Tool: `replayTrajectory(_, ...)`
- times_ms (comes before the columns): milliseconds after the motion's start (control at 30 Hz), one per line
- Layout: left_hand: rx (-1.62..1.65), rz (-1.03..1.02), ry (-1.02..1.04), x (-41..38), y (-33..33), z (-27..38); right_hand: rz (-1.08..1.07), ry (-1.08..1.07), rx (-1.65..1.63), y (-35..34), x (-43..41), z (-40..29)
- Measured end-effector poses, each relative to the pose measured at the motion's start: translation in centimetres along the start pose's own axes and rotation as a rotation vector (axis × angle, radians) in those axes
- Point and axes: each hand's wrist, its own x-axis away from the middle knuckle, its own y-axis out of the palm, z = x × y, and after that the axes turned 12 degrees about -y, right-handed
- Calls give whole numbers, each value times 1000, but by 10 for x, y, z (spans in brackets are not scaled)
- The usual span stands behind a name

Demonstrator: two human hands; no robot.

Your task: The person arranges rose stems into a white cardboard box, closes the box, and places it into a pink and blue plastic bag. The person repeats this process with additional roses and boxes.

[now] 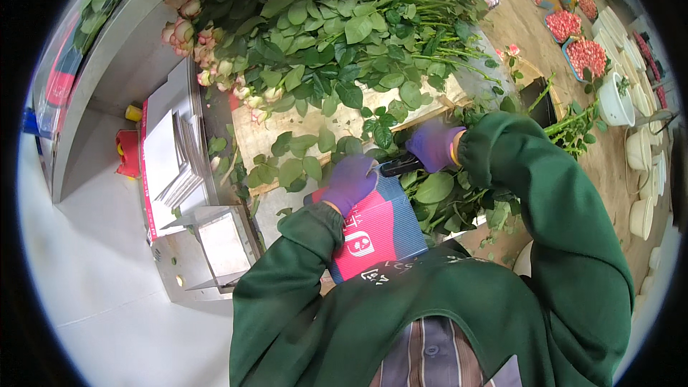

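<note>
My left hand (pixel 350 183), in a purple glove, is at the top edge of a pink and blue corrugated wrap (pixel 371 220); its fingertips are blurred, and I cannot tell what they pinch. My right hand (pixel 431 145), also gloved in purple, grips a black handled tool (pixel 400 164), perhaps a stapler, whose front end meets the wrap's upper edge near my left fingers. Leafy rose stems (pixel 435 188) lie beside the wrap under my right hand. Beyond my hands, a large pile of roses (pixel 333 27) has its pink and cream blooms (pixel 180 35) at the left.
White sheets (pixel 172 161) lie stacked at the left, near a metal holder (pixel 223 244) and a red tape dispenser (pixel 128 153). A wooden board (pixel 301 123) lies under loose leaves. White buckets (pixel 615 99) and wrapped pink flower bunches (pixel 586 56) stand on the floor at the right.
</note>
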Motion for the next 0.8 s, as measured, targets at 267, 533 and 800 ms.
replayTrajectory(267, -102, 419, 25, 80, -36, 45, 335, 265, 154, -43, 52, -34)
replayTrajectory(533, -431, 215, 151, 162, 64, 98, 2, 194, -1970, 151, 141, -92)
replayTrajectory(800, -409, 251, 274, 161, 76, 97, 11, -228, -1922, 166, 123, -126)
